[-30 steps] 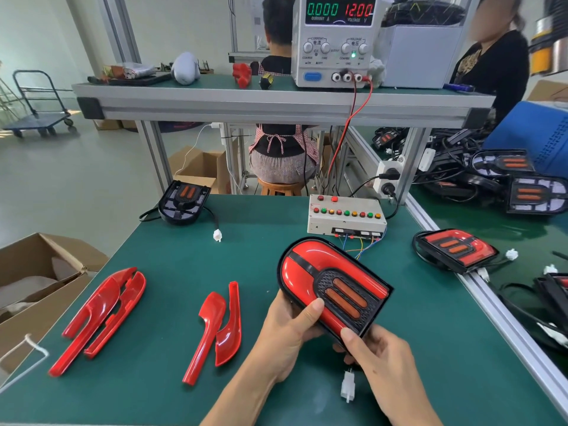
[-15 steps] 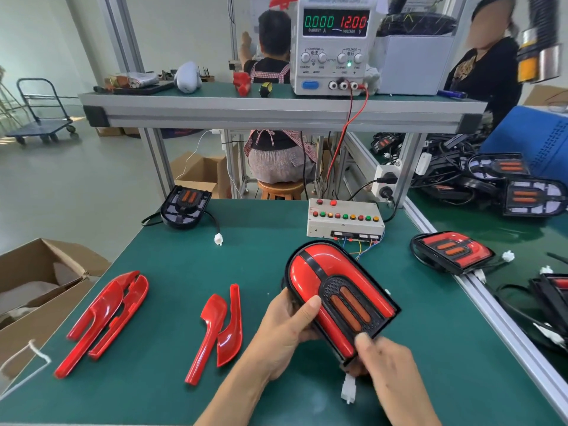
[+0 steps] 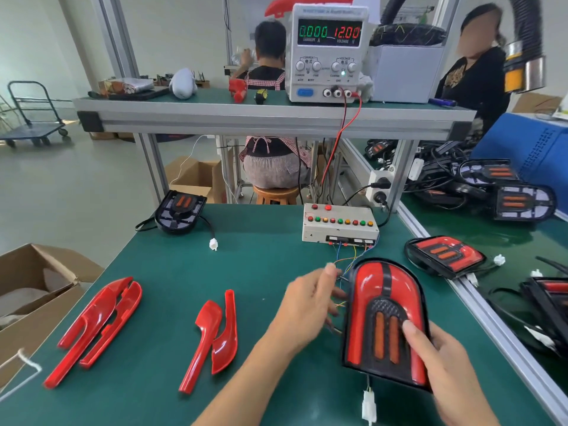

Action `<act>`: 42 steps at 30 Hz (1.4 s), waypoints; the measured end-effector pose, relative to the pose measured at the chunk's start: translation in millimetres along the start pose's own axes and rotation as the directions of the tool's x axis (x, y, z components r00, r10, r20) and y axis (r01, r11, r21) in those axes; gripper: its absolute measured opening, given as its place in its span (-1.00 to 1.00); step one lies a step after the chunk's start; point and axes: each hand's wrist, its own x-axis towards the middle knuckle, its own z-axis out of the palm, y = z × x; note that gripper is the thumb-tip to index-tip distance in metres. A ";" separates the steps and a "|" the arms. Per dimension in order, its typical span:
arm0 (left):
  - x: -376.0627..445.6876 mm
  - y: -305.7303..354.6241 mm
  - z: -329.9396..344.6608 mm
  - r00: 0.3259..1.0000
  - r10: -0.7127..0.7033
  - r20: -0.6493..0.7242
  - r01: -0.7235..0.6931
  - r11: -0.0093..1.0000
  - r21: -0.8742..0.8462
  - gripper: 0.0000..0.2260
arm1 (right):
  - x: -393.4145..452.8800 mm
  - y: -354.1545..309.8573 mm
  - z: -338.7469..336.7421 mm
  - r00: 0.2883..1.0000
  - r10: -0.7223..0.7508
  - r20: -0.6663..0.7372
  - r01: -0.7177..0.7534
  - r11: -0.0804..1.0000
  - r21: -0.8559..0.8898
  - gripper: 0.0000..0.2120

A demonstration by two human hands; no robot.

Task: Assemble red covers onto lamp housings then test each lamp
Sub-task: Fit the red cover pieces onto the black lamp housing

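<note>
An assembled lamp (image 3: 384, 290), a black housing with red covers and two orange strips, is lifted over the green table (image 3: 261, 272) at the lower right. My right hand (image 3: 442, 364) grips its near right edge, thumb on the front beside the strips. Its white connector (image 3: 368, 405) dangles below on a short cable. My left hand (image 3: 307, 305) is blurred just left of the lamp, off it, fingers loose near the thin coloured wires of the test box (image 3: 338, 229). Loose red covers lie at the left (image 3: 98, 324) and in the middle (image 3: 212, 333). A bare housing (image 3: 179, 212) sits at the far left.
A power supply (image 3: 325, 53) reading 12.00 V stands on the upper shelf, red and black leads running down. Another covered lamp (image 3: 445, 255) lies by the aluminium rail (image 3: 491, 327), with more housings and cables beyond. A cardboard box (image 3: 37, 290) is at the table's left edge.
My left hand has let go of the lamp and moved up toward the test box wires. My right hand has turned the lamp upright and carried it to the right.
</note>
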 end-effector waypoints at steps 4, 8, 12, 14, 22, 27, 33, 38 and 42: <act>13.9 -5.0 -2.3 0.949 0.173 -0.265 -0.092 0.952 0.290 -0.90 | -7.8 14.5 -14.2 0.976 0.186 -0.118 -0.148 0.950 0.274 -0.63; 3.7 -18.0 10.7 0.944 0.300 -0.138 -0.204 0.859 0.470 -0.95 | -3.5 16.1 -18.6 0.968 0.225 -0.110 -0.173 0.920 0.352 -0.73; 3.0 -25.5 23.4 0.914 0.368 0.173 -0.398 0.721 0.567 -0.92 | -2.8 15.6 -22.4 0.976 0.218 -0.015 -0.208 0.946 0.248 -0.69; 11.9 -19.3 28.0 0.896 0.277 0.346 -0.436 0.693 0.574 -0.89 | -6.2 17.8 -25.5 0.980 0.198 0.006 -0.194 0.956 0.222 -0.68; 34.8 -1.4 61.3 0.637 0.100 0.764 -0.746 0.330 0.579 -0.69 | -17.4 28.9 -31.7 0.996 0.075 0.052 -0.090 0.899 0.430 -0.75; 33.5 -3.7 82.4 0.397 0.131 0.908 -0.914 -0.036 0.405 -0.72 | -15.4 18.8 -27.3 1.000 0.018 0.023 -0.026 0.910 0.413 -0.73; 41.1 -4.0 66.9 0.527 0.166 0.833 -0.814 -0.184 0.551 -0.81 | -17.9 14.0 -26.3 0.998 0.037 -0.046 -0.016 0.919 0.394 -0.75; 65.5 15.1 24.6 0.799 0.331 0.503 -0.556 0.088 0.826 -0.88 | -9.1 4.4 -35.2 0.989 0.084 -0.125 -0.055 0.974 0.220 -0.66; 76.7 32.4 -4.7 0.939 0.331 0.091 -0.245 0.463 0.852 -0.87 | 3.5 4.0 -29.5 0.965 0.171 -0.201 -0.146 0.981 0.131 -0.77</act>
